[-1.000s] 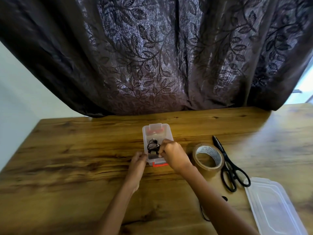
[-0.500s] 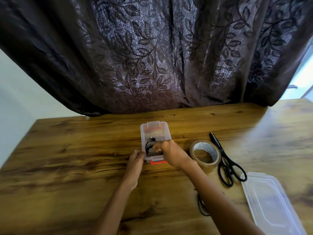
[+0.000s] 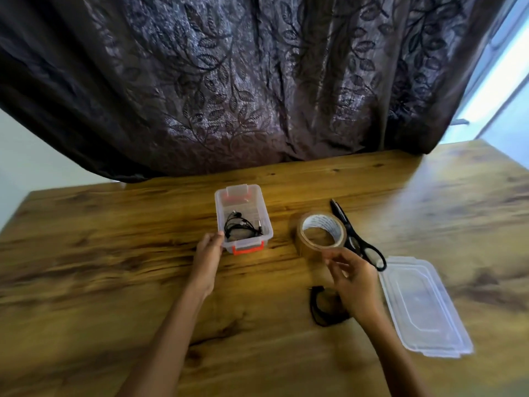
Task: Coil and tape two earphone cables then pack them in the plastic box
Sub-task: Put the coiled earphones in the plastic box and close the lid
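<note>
The left hand (image 3: pixel 208 253) rests straight-fingered against the near left corner of the small clear plastic box with orange latches (image 3: pixel 265 222). A coiled black earphone cable (image 3: pixel 240 228) lies inside, just beyond its fingertips. The right hand (image 3: pixel 355 279) hovers loosely curled, holding nothing, above a second black earphone cable (image 3: pixel 313 309), with the brown tape roll (image 3: pixel 323 223) just beyond.

Clear glossy plastic box (image 3: pixel 264 222) and lid (image 3: pixel 423 308) on grained, sheeny wood table (image 3: pixel 114 267); leaf-patterned cloth curtain (image 3: pixel 229 81).
</note>
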A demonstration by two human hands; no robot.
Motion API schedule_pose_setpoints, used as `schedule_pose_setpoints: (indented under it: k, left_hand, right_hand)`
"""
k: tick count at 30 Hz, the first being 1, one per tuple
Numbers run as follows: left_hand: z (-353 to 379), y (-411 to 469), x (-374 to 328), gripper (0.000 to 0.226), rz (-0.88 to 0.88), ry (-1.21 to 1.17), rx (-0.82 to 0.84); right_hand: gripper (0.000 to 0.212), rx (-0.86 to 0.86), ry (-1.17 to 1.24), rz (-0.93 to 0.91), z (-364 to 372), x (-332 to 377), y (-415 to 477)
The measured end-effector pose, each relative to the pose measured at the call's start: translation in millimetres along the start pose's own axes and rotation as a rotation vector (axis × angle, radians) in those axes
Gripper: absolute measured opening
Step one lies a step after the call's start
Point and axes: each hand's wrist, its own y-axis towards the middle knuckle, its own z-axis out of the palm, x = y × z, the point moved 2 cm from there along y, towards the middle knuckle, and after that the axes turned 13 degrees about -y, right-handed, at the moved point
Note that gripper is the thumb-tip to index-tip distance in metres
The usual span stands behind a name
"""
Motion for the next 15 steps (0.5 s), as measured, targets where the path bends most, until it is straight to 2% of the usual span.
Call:
schedule_pose_setpoints:
  k: [3,7,10,12,15]
  left_hand:
    - [1,-2,-1,0.015,-0.002,-0.024,-0.009]
    - [3,-5,-2,0.013,0.0,-0.033,-0.009]
    - [5,-8,-1,0.025,0.013,-0.028,-0.008]
    - [5,-9,-1,0.028,0.021,-0.024,-0.008]
    - [5,-10,-2,0.021,0.01,-0.014,-0.002]
  right_hand:
    - [0.017,-0.006,-0.081,0.09,-10,-24,-15]
    - [0.031,0.058,-0.16,0.159,-14,-42,-31]
    - [0.04,0.096,-0.16,0.197,-13,-46,-39]
    - [0.038,0.113,-0.18,0.172,-12,-43,-42]
    - [0.03,0.096,-0.181,0.168,-10,-40,-43]
